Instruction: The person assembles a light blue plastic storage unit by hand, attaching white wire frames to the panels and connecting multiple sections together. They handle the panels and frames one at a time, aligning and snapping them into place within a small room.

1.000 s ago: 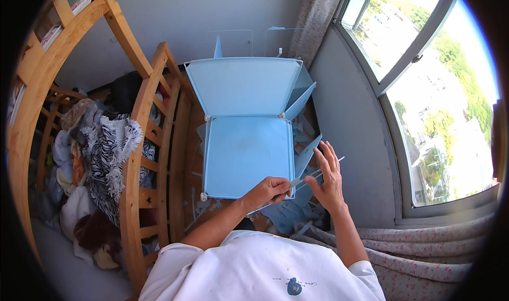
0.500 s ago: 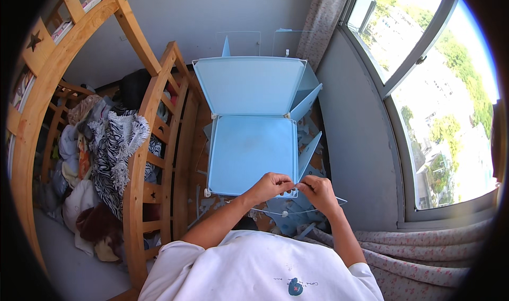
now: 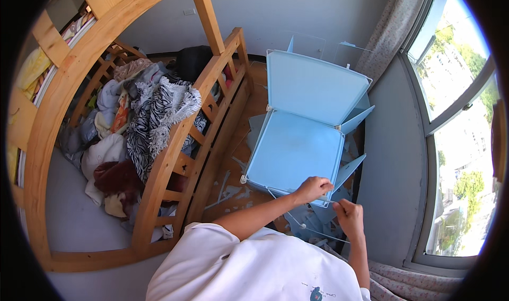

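In front of me stands a light blue panel cabinet, its flat blue top panel (image 3: 297,150) edged in white. My left hand (image 3: 314,189) is at that panel's near right corner, fingers closed in a pinch. Lower and to the right, my right hand (image 3: 349,216) is closed too, thumb against the fingers. A thin pale strip (image 3: 330,201) runs between the two hands; its ends are hidden in the fingers. Below the hands hangs a thin white wire frame (image 3: 324,233) with a small white connector. A second blue panel (image 3: 315,86) tilts up behind the top one.
Loose blue side panels (image 3: 350,168) stick out at the cabinet's right. Pale blue scraps (image 3: 225,195) litter the brown floor. To the left is a wooden bunk bed (image 3: 164,195) piled with clothes (image 3: 114,147). A window (image 3: 461,142) and curtains (image 3: 389,31) line the right side.
My view has swung left, so the cabinet appears further right and tilted. My hands have moved apart, the right one drawing away from the panel's corner, with a pale strip showing between them.
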Available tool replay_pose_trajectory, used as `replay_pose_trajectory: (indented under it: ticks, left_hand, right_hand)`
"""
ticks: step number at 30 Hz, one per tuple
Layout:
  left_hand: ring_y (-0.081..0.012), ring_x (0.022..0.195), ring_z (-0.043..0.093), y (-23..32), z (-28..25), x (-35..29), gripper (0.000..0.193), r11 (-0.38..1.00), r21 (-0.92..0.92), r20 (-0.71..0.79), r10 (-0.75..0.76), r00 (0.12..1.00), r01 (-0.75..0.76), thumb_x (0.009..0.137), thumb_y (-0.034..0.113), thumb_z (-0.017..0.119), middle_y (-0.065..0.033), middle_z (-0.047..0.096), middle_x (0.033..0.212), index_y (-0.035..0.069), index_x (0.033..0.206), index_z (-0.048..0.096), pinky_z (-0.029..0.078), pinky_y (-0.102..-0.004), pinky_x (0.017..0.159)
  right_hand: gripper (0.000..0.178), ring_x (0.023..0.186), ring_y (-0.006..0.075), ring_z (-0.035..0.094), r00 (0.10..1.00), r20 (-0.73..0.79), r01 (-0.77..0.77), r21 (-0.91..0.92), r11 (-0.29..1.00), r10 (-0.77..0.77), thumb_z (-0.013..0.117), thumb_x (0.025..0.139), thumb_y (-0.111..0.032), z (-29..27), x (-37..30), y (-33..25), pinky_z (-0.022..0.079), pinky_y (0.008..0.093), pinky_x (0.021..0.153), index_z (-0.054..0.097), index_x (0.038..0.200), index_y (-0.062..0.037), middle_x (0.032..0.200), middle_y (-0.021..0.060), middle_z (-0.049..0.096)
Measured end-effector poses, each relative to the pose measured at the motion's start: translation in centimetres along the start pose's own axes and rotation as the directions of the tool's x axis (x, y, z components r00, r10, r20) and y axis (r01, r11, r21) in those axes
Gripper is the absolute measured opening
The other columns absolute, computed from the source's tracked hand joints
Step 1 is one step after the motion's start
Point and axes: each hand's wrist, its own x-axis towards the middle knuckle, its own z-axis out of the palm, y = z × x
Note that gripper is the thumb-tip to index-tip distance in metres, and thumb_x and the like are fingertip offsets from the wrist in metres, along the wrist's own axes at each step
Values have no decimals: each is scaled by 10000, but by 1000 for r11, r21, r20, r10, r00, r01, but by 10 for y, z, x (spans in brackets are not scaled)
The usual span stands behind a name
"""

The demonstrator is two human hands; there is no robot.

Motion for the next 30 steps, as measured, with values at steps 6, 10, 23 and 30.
replay_pose_trajectory:
  ticks: [6, 10, 23, 30]
  left_hand:
    - [-107, 650, 563, 3, 16, -18, 329, 992, -113, 397, -10, 918, 60, 861, 353, 548, -47, 604, 702, 43, 928, 637, 452, -274, 592]
    - [-223, 652, 597, 10, 43, -26, 255, 981, -76, 249, 192, 949, -178, 800, 314, 615, -88, 621, 734, 64, 806, 663, 450, -320, 599]
    - [-100, 519, 531, -1, 64, -31, 265, 973, -152, 328, -115, 938, 172, 840, 275, 583, -24, 559, 531, 52, 712, 646, 427, -258, 509]
    - [-110, 484, 499, -27, 60, -26, 252, 994, 95, 59, -66, 996, 60, 846, 272, 575, -39, 553, 538, 41, 770, 642, 404, -273, 495]
  right_hand:
    - [195, 389, 210, 426, 999, -36, -31, -59, 998, 29, 619, 755, -112, -25, -17, 5, 339, 306, 418, 546, 628, 17, 484, 144, 449]
    - [195, 389, 182, 350, 994, -44, -102, -31, 994, 100, 614, 756, -97, -31, -39, 22, 302, 321, 410, 530, 630, 26, 470, 138, 403]
    - [189, 416, 245, 440, 982, -171, 65, -86, 994, -79, 623, 762, -103, -20, -70, 27, 339, 310, 424, 524, 634, -4, 522, 122, 466]
    - [171, 414, 227, 430, 982, -178, 54, -43, 998, -60, 627, 767, -105, -34, -72, 36, 339, 298, 425, 549, 659, 2, 507, 111, 463]
